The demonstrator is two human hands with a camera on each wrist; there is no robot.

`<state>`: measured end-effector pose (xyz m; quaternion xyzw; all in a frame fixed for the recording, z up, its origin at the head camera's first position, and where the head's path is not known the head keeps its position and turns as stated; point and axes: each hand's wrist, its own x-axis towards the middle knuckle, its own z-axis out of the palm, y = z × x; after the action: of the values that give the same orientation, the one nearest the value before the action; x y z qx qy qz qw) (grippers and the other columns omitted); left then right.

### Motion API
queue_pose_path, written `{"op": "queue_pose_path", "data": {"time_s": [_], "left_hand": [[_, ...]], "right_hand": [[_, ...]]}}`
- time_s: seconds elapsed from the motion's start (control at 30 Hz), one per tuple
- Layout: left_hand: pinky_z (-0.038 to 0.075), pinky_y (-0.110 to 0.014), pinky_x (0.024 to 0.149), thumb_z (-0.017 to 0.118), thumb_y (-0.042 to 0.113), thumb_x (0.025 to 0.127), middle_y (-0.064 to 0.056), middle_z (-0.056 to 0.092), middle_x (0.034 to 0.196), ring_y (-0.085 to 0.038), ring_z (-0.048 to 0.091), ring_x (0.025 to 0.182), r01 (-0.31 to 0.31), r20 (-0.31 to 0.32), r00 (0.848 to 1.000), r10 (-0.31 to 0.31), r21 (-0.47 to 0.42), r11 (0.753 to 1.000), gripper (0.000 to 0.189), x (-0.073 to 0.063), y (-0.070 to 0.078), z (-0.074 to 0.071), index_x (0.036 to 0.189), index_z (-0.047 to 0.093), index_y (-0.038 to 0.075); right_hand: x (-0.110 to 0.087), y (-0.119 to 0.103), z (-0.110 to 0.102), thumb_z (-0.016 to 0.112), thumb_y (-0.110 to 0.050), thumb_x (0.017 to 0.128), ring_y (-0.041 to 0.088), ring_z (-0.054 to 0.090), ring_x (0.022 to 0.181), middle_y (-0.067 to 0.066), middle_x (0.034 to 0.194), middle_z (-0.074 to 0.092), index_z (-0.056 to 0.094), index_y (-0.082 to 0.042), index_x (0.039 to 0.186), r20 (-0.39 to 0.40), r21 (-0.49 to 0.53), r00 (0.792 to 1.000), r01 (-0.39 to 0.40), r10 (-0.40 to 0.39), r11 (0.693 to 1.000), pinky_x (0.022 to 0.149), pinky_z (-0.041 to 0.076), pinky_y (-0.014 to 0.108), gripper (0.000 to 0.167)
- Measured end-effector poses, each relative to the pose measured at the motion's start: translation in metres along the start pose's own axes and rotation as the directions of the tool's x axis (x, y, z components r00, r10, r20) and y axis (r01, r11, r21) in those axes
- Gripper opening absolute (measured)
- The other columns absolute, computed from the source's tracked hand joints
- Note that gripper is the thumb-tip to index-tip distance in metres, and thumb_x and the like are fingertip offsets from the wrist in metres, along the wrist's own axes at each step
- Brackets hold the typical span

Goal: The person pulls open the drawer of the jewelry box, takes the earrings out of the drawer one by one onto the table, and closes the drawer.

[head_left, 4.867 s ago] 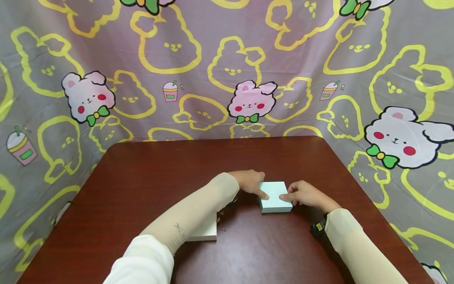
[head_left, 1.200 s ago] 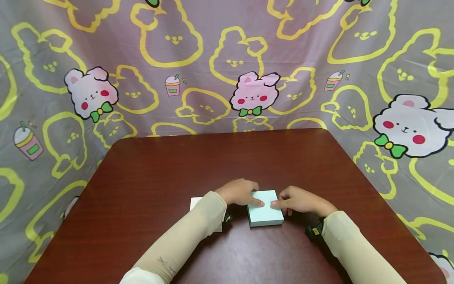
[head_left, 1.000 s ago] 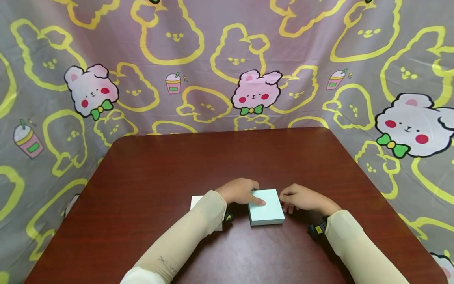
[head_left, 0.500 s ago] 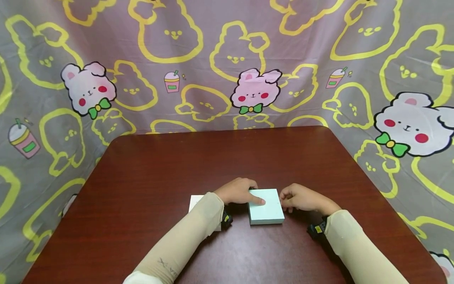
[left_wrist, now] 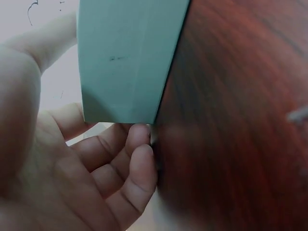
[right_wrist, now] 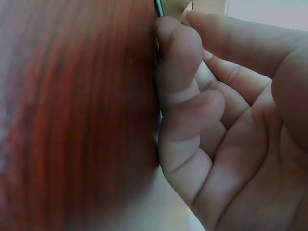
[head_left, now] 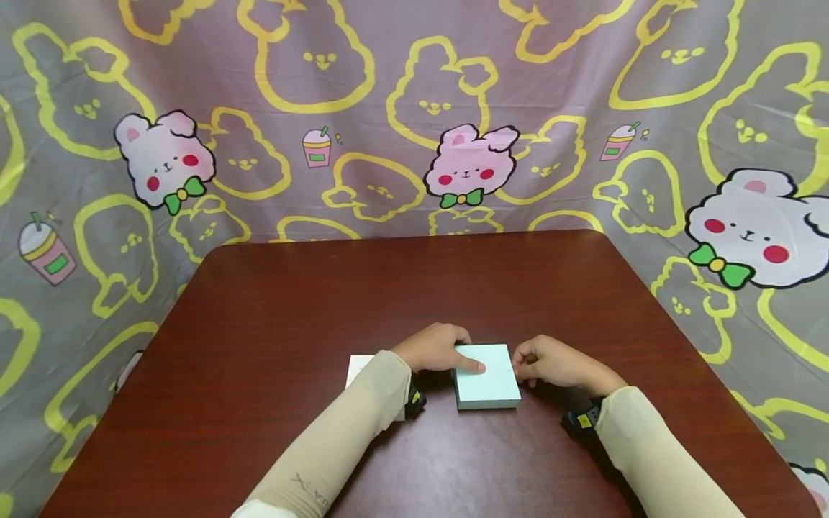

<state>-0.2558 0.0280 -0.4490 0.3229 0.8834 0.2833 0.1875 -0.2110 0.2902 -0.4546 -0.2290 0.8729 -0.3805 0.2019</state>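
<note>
A mint-green, flat square box (head_left: 488,385) lies on the brown table, right of the middle. My left hand (head_left: 429,350) grips its left side in the head view, thumb across the top and fingers at the far side. In the left wrist view, one plain mint side (left_wrist: 127,62) of it faces the camera, above the curled fingers. My right hand (head_left: 550,362) is at the box's right side. Its fingers are curled, with thumb and forefinger tips close together right at the edge. In the right wrist view, I cannot tell whether these fingertips (right_wrist: 168,29) pinch the box.
A white flat rectangular thing (head_left: 358,365) lies partly hidden under my left forearm. The dark red-brown table (head_left: 363,295) reaches back to a patterned cloth (head_left: 363,129) hanging behind and at both sides. Each wrist wears a black camera (head_left: 581,419).
Since the oldest frame, the box has shifted left and nearer to me with both hands. My right thumb has left the box's top and is now at its right side; little moves after that.
</note>
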Motion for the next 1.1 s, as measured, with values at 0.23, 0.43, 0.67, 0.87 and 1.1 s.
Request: {"op": "queue_pose_path", "data": {"time_s": [0.23,0.43,0.67,0.87,1.1], "left_hand": [[0.046,-0.027,0.073,0.076,0.059,0.075,0.011,0.064,0.096,-0.006,0.057,0.085,0.009,-0.008,1.0,-0.009,-0.016,1.0,0.054,-0.003,-0.001,0.003,0.107,0.068,0.016],[0.046,-0.026,0.072,0.077,0.058,0.075,0.012,0.063,0.094,-0.006,0.057,0.085,0.017,-0.008,1.0,-0.017,-0.019,1.0,0.052,-0.004,-0.001,0.004,0.106,0.068,0.017],[0.046,-0.026,0.072,0.077,0.057,0.075,0.012,0.063,0.091,-0.007,0.056,0.084,0.022,-0.011,1.0,-0.022,-0.007,1.0,0.05,-0.004,0.002,0.005,0.104,0.068,0.017],[0.046,-0.026,0.072,0.078,0.056,0.075,0.012,0.063,0.092,-0.008,0.056,0.084,0.023,-0.007,1.0,-0.023,-0.022,1.0,0.049,-0.003,0.002,0.004,0.102,0.068,0.017],[0.046,-0.026,0.074,0.077,0.058,0.075,0.011,0.064,0.095,-0.007,0.056,0.087,0.015,-0.008,1.0,-0.015,-0.006,1.0,0.052,0.0,0.002,-0.001,0.106,0.068,0.017]], "right_hand": [[-0.001,0.003,0.001,0.067,-0.002,0.087,0.015,0.054,0.059,0.003,0.068,0.06,0.067,-0.009,0.082,0.005,0.018,1.0,0.018,-0.018,1.0,0.052,0.044,0.027,0.009],[-0.001,0.003,0.001,0.066,-0.002,0.087,0.013,0.052,0.058,0.001,0.068,0.059,0.068,-0.01,0.081,-0.001,0.013,1.0,0.011,-0.011,1.0,0.052,0.042,0.026,0.01],[-0.004,0.008,0.003,0.066,0.001,0.085,0.011,0.048,0.056,0.0,0.065,0.056,0.067,-0.01,0.08,-0.012,0.032,1.0,0.007,-0.006,0.999,0.05,0.038,0.024,0.012],[-0.004,0.011,0.0,0.066,0.001,0.084,0.009,0.047,0.055,-0.002,0.065,0.056,0.068,-0.012,0.08,-0.016,0.024,0.999,0.03,-0.029,0.999,0.05,0.038,0.023,0.013],[-0.002,0.015,-0.004,0.067,0.0,0.084,0.008,0.046,0.054,-0.004,0.064,0.053,0.068,-0.012,0.081,-0.023,0.028,0.999,0.042,-0.041,0.999,0.049,0.037,0.023,0.012]]}}
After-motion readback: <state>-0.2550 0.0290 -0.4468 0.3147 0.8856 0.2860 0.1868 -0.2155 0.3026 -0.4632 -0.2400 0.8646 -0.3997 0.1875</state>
